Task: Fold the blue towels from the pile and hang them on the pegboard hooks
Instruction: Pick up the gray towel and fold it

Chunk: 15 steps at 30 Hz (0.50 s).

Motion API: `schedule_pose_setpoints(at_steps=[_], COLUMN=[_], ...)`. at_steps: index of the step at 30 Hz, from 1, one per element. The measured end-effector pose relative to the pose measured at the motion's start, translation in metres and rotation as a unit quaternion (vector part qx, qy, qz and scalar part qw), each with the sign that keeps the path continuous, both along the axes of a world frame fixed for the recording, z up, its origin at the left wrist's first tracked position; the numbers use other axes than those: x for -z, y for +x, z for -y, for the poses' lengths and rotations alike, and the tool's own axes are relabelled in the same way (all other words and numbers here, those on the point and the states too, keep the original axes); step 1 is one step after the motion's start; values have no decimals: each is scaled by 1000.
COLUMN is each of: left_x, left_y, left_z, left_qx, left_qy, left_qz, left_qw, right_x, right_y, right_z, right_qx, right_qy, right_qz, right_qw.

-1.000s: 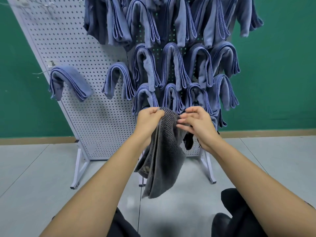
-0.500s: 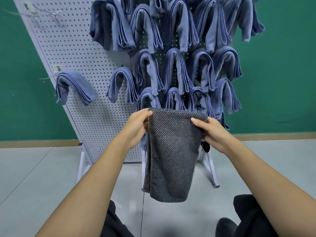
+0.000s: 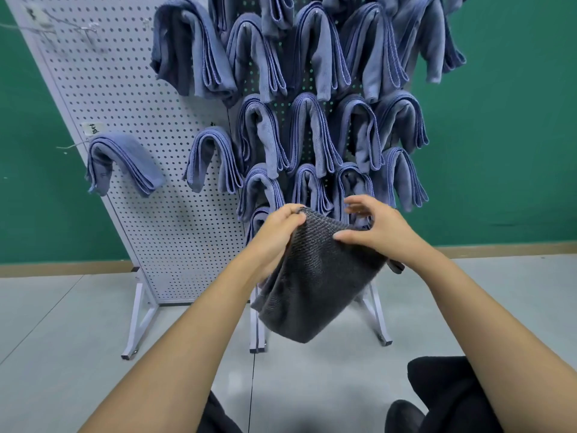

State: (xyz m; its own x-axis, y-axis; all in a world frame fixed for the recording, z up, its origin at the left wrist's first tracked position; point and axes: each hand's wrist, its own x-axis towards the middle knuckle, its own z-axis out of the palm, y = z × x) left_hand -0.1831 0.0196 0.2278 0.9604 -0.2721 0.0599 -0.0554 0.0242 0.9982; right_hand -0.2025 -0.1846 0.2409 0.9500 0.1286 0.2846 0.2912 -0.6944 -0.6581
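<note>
We locate the white perforated metal pegboard (image 3: 140,214) on the grey tiled floor (image 3: 62,323). Across its right half hang folded blue cloth towels (image 3: 309,132), with a single folded blue towel (image 3: 121,160) apart at left. Before the lowest row, the dark grey woven towel (image 3: 315,276) hangs between our left hand (image 3: 278,232) and right hand (image 3: 374,232).

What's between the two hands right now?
In the head view, the folded top edge of the dark grey towel spans the gap; the left hand pinches one corner, the right hand presses its thumb on it.
</note>
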Motion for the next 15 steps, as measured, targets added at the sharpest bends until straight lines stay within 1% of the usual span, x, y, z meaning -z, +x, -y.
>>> schedule_pose_setpoints(at_steps=[2, 4, 9, 15], left_x=[0, -1, 5, 30], left_y=[0, 1, 7, -5], left_z=[8, 11, 6, -3], left_qx=[15, 7, -69, -144], left_qy=[-1, 2, -15, -11], left_qz=[1, 1, -22, -56], left_qw=[1000, 1000, 997, 988], right_x=[-2, -4, -9, -32], right_y=[0, -1, 2, 4], right_z=[-7, -14, -28, -37], right_qx=[-12, -15, -2, -22], right_qy=[-87, -140, -160, -202], right_qz=[-35, -25, 32, 15], right_qw=[996, 990, 987, 979])
